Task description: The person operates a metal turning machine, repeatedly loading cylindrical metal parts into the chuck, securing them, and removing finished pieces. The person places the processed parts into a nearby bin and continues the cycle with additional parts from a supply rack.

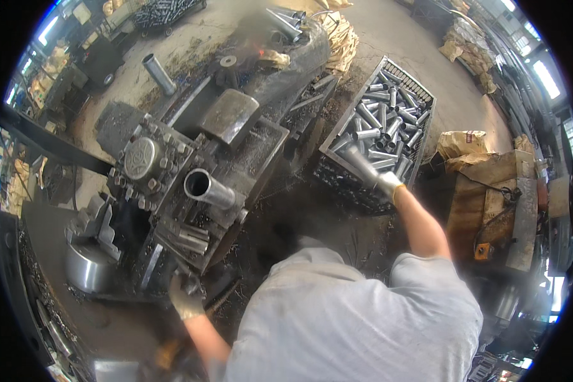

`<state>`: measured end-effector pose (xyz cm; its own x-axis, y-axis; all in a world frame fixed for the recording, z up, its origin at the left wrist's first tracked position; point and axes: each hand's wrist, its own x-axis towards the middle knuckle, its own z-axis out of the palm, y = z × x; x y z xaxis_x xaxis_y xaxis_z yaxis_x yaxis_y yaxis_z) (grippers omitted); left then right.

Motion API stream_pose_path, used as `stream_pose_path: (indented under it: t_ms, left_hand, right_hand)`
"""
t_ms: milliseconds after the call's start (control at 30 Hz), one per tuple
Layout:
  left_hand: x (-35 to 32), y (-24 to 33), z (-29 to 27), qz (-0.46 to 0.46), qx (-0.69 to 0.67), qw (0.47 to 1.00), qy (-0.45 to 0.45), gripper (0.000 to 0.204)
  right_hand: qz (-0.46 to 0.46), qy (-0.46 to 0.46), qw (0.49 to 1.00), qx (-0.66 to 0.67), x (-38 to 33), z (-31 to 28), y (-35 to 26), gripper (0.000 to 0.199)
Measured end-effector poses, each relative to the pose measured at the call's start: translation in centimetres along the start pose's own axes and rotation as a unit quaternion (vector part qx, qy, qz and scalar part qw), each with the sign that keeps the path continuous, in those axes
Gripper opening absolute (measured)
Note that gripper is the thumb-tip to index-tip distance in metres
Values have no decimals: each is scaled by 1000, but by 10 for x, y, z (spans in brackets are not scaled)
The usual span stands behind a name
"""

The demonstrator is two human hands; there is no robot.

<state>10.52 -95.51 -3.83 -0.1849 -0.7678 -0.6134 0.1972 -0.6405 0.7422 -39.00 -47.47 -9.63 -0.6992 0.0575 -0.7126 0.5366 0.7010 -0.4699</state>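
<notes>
Right gloved hand [387, 184] at near edge of metal crate [426, 102], fingers wrapped around short grey steel tube [361, 164]. Left gloved hand [186, 298] on dark machine lever [188, 275], fingers curled around it. Shiny steel tube [210, 188] sits in machine.

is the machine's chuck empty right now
No, a metal tube sits in the machine, its open end facing outward.

Lone steel tube [158, 74] lay on dusty concrete floor [401, 38] upper left. Crumpled tan sacks [341, 38] piled behind the machine, more sacks [461, 143] by a worn wooden bench [490, 191] at right. Round metal pot [86, 267] sat lower left. Cart of dark parts [165, 13] far back.
</notes>
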Motion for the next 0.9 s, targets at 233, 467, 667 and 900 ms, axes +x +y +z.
stream_pose_path:
  t_ms: [233, 467, 667, 900]
  left_hand:
    - [-22, 23, 15, -153, -378, 844, -348, 57]
    - [-65, 19, 66, -71, -177, 908, -374, 72]
    - [-79, 4, 44, -128, -83, 941, -302, 66]
    - [-60, 1, 31, -143, -269, 900, -312, 49]
  right_hand:
    - [-292, 292, 876, -248, -20, -29, -143, 62]
    - [-675, -214, 690, -148, -239, 186, -230, 80]
    - [-642, -88, 723, -239, -270, 257, -256, 59]
    - [-814, -290, 443, -238, -331, 296, -200, 54]
